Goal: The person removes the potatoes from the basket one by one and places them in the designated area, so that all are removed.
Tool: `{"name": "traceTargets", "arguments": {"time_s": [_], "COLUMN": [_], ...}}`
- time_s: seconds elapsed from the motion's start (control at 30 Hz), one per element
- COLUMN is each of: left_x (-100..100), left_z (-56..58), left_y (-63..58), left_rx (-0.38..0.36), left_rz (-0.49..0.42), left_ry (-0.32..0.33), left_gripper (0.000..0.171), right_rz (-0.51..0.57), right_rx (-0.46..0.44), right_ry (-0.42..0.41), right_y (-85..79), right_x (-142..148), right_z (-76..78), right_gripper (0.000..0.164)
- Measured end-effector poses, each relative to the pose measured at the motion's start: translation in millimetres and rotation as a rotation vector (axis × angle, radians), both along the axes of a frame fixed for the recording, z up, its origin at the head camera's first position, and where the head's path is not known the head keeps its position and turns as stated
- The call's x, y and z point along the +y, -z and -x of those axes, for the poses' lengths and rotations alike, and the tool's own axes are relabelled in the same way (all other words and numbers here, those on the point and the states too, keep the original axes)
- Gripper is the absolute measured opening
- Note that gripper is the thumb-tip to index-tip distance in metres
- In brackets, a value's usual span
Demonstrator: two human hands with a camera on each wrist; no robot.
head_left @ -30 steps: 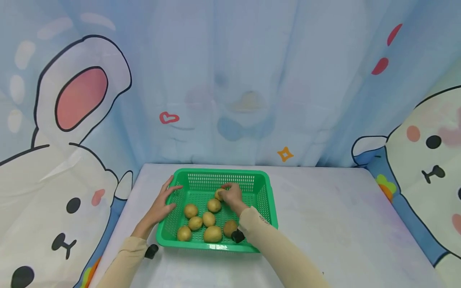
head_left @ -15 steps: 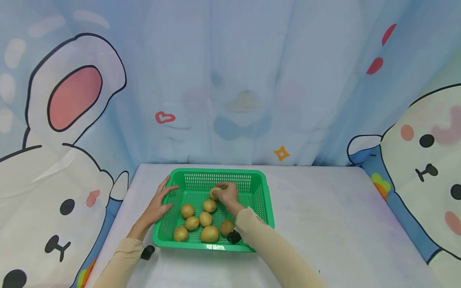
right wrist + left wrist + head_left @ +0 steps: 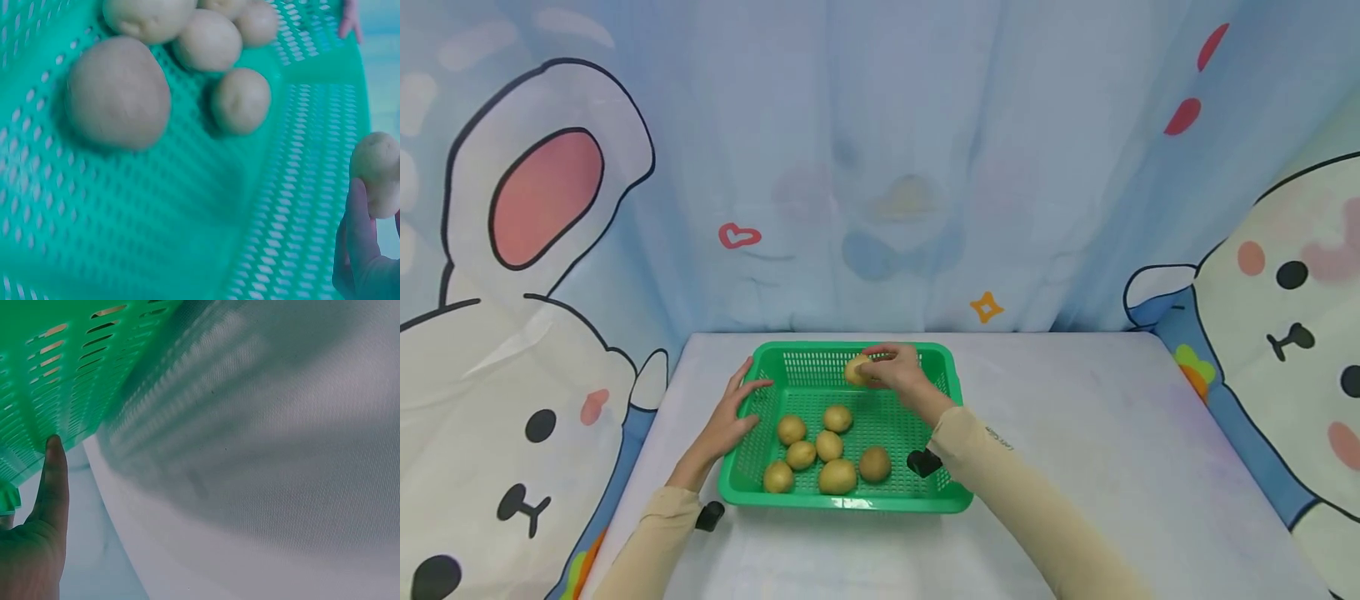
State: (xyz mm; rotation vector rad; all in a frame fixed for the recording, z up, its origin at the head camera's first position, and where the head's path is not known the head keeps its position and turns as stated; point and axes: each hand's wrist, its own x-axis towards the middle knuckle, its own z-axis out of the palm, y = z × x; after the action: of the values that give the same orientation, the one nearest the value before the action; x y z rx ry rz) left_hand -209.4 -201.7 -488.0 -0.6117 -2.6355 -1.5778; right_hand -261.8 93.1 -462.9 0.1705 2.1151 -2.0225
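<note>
A green perforated plastic basket [image 3: 850,502] stands on the table with several yellowish potatoes on its floor, one of them the browner potato [image 3: 875,464]. My right hand [image 3: 901,372] pinches a potato [image 3: 856,369] between thumb and fingers, raised near the basket's back wall. In the right wrist view, that held potato [image 3: 375,165] shows at the right edge, above the fingertips. My left hand [image 3: 727,417] rests at the basket's left rim, fingers spread. From the left wrist, one straight finger [image 3: 55,481] lies against the outer basket wall [image 3: 69,381].
The basket sits on a white-covered table [image 3: 1060,433], toward its back left. Behind it hangs a blue curtain [image 3: 902,167] printed with cartoon animals. A black wrist camera [image 3: 923,462] on the right sleeve hangs over the basket's right part.
My right hand has lifted the potato from the basket floor, up toward the back wall and slightly right. The left hand stays at the left rim.
</note>
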Motion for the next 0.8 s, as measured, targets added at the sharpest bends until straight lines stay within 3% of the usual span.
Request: {"name": "traceTargets", "arguments": {"time_s": [0.2,0.37,0.6,0.8], "left_x": [-0.7,-0.5,-0.3,-1.1], "left_z": [0.3,-0.2,-0.9,-0.1], "left_y": [0.0,-0.9,-2.3,-1.7], "left_rx": [-0.005,0.006,0.013,0.007], "left_rz": [-0.002,-0.005,-0.002,0.003], "left_ry": [0.004,0.010,0.008,0.005], "left_gripper": [0.057,0.056,0.056,0.056], "right_rz": [-0.033,-0.077,-0.123,-0.160], "right_rx": [0.019,0.017,-0.072,-0.185], "right_ry": [-0.018,-0.022,0.045,0.129], "right_y": [-21.3,-27.6,-11.8,6.7], "right_x": [39.1,85.6,149.1,182.8], "right_z": [6.7,13.1,18.7,18.3], "right_gripper": [0.040,0.048,0.053,0.054]}}
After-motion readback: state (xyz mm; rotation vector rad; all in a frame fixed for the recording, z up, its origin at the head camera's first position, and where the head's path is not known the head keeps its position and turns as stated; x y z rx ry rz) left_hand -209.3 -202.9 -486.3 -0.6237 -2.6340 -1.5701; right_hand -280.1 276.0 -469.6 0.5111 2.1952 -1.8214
